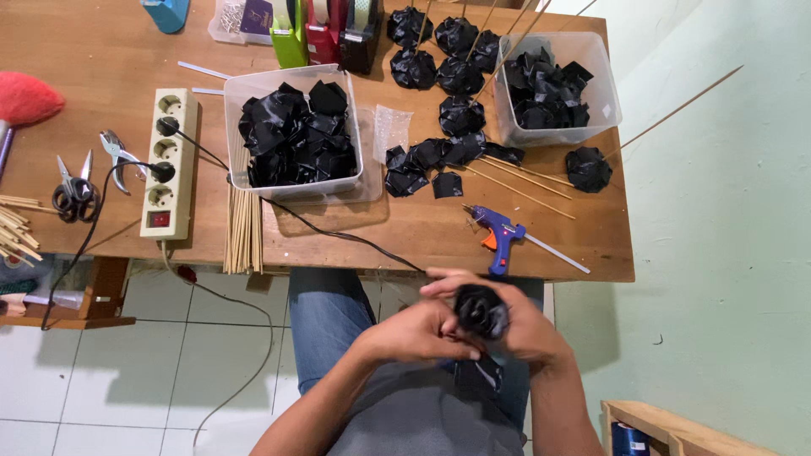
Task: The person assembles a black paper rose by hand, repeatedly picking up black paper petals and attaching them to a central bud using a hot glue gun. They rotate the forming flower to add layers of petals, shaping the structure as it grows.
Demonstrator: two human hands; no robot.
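Observation:
Both my hands meet over my lap, just below the table's front edge. My left hand [411, 332] and my right hand [525, 325] are closed around a small black ribbon rose [481, 309]; its rolled bud faces up between my fingers. A black strip [477, 377] hangs down from it toward my shirt. A blue glue gun [498, 230] lies on the wooden table [110, 76] right above my hands, its cable running left to a power strip [168, 164].
Two clear tubs [236, 93] [601, 80] hold black ribbon pieces. Finished black roses on skewers [460, 76] and loose black pieces [422, 165] lie between them. A skewer bundle [243, 226], scissors [73, 190], pliers [118, 156] and tape dispensers [325, 29] are also on the table.

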